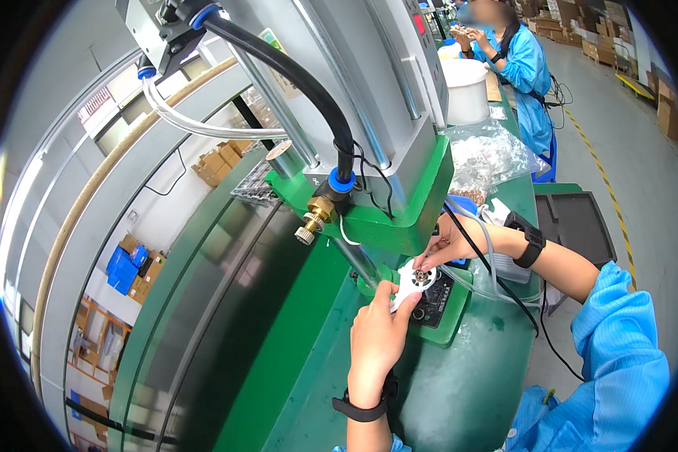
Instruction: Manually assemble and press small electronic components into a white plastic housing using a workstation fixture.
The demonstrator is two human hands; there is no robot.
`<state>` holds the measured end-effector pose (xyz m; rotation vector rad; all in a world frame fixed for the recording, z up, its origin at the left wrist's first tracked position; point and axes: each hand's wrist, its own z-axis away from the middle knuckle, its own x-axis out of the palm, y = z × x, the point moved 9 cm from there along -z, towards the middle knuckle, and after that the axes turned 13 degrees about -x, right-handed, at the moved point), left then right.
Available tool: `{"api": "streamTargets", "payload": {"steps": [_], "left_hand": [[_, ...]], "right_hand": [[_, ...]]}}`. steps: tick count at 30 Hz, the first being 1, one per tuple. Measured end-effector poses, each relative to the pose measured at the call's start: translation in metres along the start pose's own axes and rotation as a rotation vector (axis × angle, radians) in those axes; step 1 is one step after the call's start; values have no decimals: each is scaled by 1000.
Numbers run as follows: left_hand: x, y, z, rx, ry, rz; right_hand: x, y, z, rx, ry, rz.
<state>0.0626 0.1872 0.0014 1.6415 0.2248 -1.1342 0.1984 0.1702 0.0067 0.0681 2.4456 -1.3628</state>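
My left hand (378, 335) grips a white plastic part (404, 288) by its narrow end, between thumb and fingers. The part has a round head with dark openings and small metal pieces (422, 277) in its middle. The fingertips of my right hand (448, 245) are pinched together at the head's upper edge; what they hold there, if anything, is too small to make out. Both hands are beneath the green head (414, 226) of a pneumatic press, just above its green base (453, 324) with a black control panel (432, 305).
A brass fitting (314, 220) and black hose (309, 90) hang on the press's left side. Cables run beside my right forearm. Beyond are a clear plastic bag of parts (482, 162), a white bucket (465, 90) and a co-worker in blue (531, 68). A dark tray (576, 222) stands at right.
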Motion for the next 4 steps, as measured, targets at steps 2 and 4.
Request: {"api": "streamTargets", "payload": {"steps": [2, 4], "left_hand": [[-1, -1, 0, 9, 12, -8], [-1, -1, 0, 23, 20, -24]], "right_hand": [[3, -6, -3, -16, -47, 39], [6, -8, -5, -27, -101, 79]]}}
